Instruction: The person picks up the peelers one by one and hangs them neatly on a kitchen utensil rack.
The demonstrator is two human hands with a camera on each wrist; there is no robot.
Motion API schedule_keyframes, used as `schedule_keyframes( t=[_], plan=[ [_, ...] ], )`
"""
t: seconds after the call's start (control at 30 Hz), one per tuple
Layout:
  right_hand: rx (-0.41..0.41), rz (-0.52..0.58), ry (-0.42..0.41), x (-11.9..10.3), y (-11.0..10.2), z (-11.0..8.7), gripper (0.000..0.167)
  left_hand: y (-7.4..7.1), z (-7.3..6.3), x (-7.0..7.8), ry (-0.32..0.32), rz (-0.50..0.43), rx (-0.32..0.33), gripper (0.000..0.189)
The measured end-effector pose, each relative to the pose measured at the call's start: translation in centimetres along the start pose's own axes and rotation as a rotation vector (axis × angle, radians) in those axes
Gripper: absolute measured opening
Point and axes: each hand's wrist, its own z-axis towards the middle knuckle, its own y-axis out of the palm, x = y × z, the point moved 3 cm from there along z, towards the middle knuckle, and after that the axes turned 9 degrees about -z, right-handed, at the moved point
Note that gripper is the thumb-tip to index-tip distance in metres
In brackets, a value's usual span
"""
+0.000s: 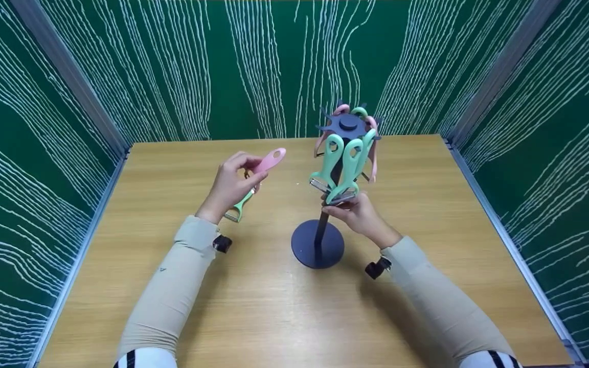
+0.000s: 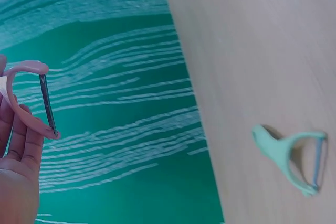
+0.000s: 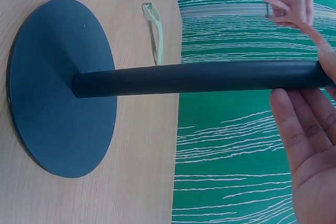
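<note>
My left hand (image 1: 228, 186) pinches a pink Y-shaped peeler (image 1: 273, 159) by its handle, up above the table and left of the dark stand. The left wrist view shows that peeler's metal blade (image 2: 48, 103). My right hand (image 1: 361, 217) holds the upright pole (image 3: 210, 78) of the peeler stand, just under the hanging peelers, with thumb and fingers to either side of it. Several green peelers (image 1: 350, 163) and pink peelers (image 1: 372, 153) hang by their handle holes from hooks around the stand's top (image 1: 348, 121). Its round base (image 1: 333, 248) rests on the table.
A green peeler (image 2: 275, 150) lies on the wooden table (image 1: 284, 306), below and partly behind my left hand in the head view. Green walls (image 1: 284, 66) with white streaks enclose the table at the back and both sides.
</note>
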Motion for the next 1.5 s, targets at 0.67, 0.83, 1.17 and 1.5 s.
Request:
schedule_keyframes(
  t=[0.67,0.83,1.17,1.5],
  plan=[
    [-0.029,0.036,0.078,0.0,-0.2,-0.1,0.033,1.5,0.2,6.7,0.171,-0.164,-0.008,0.031],
    [-0.027,0.030,0.084,0.0,-0.1,-0.1,0.034,1.9,0.4,8.3,0.206,-0.202,-0.012,0.030],
    [-0.012,0.010,0.038,0.0,0.1,0.1,0.027,2.7,1.0,10.4,0.268,-0.295,-0.024,0.029],
    [-0.010,0.028,0.031,-0.1,0.0,0.1,0.031,4.3,1.7,11.1,0.260,-0.348,-0.044,0.029]
  ],
)
